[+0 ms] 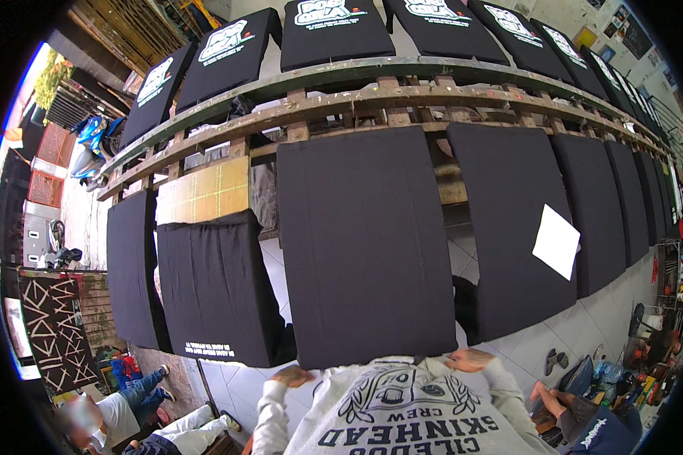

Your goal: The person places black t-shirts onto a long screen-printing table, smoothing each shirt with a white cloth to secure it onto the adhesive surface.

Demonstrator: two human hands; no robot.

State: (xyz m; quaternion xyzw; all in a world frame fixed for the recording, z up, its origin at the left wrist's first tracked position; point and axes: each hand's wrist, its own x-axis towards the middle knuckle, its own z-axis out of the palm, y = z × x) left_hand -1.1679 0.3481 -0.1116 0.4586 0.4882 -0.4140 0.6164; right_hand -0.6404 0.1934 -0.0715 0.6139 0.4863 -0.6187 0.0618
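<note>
A plain black T-shirt [364,243] lies smoothly stretched over a flat board right in front of me. My left hand [292,377] is closed at its near left corner, the fingers partly tucked out of sight under the fabric edge. At the near right corner my right hand [469,359] grips the shirt's hem, thumb toward the edge. To the left, another black shirt [216,288] covers only the nearer part of its board, leaving a yellow lined board surface [205,189] bare. A white sheet [557,242] rests on the black shirt [501,174] to the right.
Wooden and metal rails [319,114] run across behind the boards. Beyond them stands a row of black shirts with white prints [334,30]. People sit at lower left [121,417] and lower right [592,425]. A blue motorbike [95,144] is parked at far left.
</note>
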